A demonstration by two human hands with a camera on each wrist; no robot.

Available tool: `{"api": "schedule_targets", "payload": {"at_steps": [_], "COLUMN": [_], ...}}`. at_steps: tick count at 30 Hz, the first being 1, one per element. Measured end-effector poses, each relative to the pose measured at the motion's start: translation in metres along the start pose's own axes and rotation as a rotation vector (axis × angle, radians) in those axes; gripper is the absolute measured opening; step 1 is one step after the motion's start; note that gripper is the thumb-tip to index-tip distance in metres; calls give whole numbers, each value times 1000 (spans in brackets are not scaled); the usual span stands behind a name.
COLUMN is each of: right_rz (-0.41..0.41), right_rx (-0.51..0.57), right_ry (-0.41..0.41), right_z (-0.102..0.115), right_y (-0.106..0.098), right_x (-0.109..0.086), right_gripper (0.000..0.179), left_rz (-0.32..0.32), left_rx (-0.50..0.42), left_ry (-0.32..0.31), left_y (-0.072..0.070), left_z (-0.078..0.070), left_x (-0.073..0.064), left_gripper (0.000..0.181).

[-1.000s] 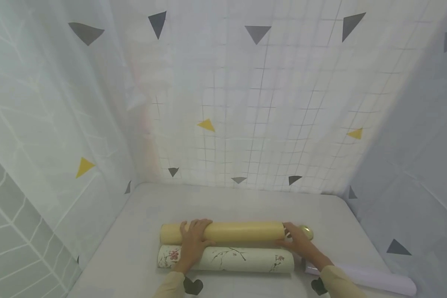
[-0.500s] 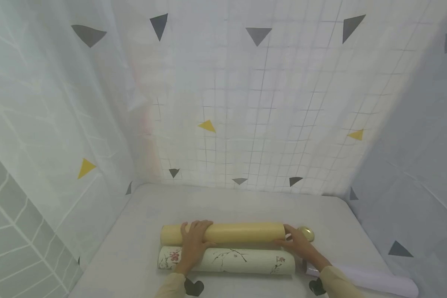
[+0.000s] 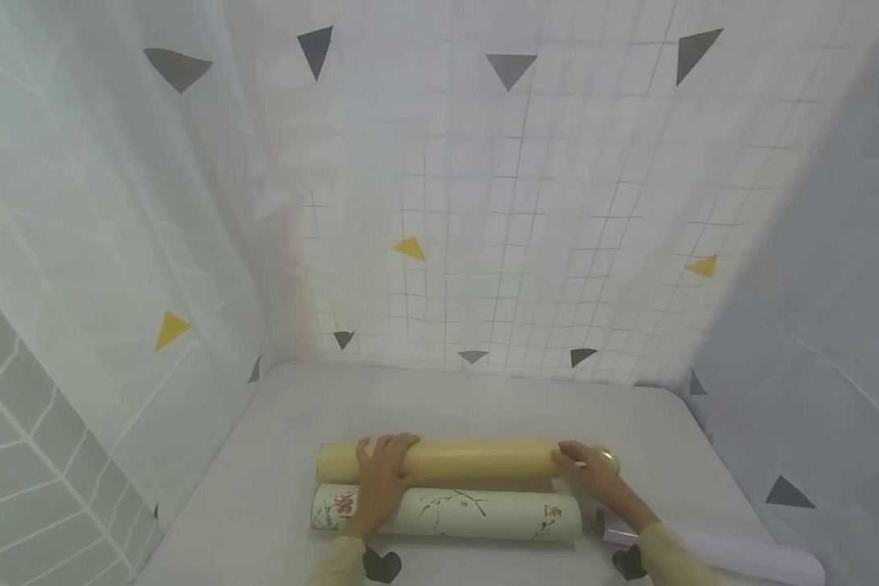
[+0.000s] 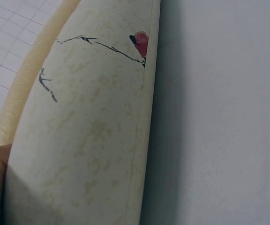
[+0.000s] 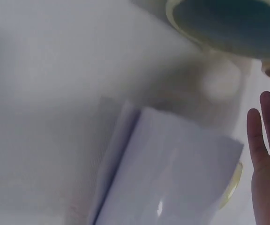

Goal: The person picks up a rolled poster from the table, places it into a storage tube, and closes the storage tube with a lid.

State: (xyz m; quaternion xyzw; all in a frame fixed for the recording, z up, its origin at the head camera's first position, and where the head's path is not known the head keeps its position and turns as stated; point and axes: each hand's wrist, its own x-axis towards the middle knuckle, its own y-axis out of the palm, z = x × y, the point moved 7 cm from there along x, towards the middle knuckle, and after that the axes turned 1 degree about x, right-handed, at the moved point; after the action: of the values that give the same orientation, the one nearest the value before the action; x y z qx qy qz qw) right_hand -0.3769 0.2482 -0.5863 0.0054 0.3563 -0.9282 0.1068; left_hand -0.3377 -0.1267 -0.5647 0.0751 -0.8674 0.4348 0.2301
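A yellow wallpaper roll [image 3: 483,458] lies crosswise on the white surface in the head view. My left hand [image 3: 382,472] grips it towards its left end, fingers over the top and thumb on the near side. At its right end my right hand [image 3: 599,478] pinches the rim; in the right wrist view two fingers [image 5: 269,117] stand straight. Along the near side lies a white wallpaper roll [image 3: 498,514] with red blossoms and dark branches, partly covered by my left hand and wrist. Its mottled paper fills much of the left wrist view.
A glossy lavender roll [image 3: 747,553] lies at the lower right, partly under my right forearm. Behind my right hand is a shiny gold round object [image 3: 610,458], partly hidden. White patterned sheets [image 3: 476,203] rise at the back and sides.
My right thumb and fingers have drawn together at the yellow roll's right end, after standing spread there. The left hand and the rolls have stayed nearly still.
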Motion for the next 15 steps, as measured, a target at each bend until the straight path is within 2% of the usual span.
{"api": "schedule_targets", "payload": {"at_steps": [2, 6, 8, 11, 15], "right_rz": [-63, -223, -283, -293, -227], "right_rx": [-38, -139, -204, -295, -342], "right_ry": [8, 5, 26, 74, 115], "right_z": [-3, -7, -9, -14, -21], "right_y": [-8, -25, -30, -32, -26], "right_x": [1, 2, 0, -5, -12], "right_gripper": [55, 40, 42, 52, 61], "left_rz": [-9, -22, -19, -2, 15], "left_rx": [7, 24, 34, 31, 21], "left_ry": [9, 19, 20, 6, -10], "left_y": [0, 0, 0, 2, 2], "left_z": [0, 0, 0, 1, 1], "left_x": [0, 1, 1, 1, 1], "left_gripper": [68, 69, 69, 69, 69]}}
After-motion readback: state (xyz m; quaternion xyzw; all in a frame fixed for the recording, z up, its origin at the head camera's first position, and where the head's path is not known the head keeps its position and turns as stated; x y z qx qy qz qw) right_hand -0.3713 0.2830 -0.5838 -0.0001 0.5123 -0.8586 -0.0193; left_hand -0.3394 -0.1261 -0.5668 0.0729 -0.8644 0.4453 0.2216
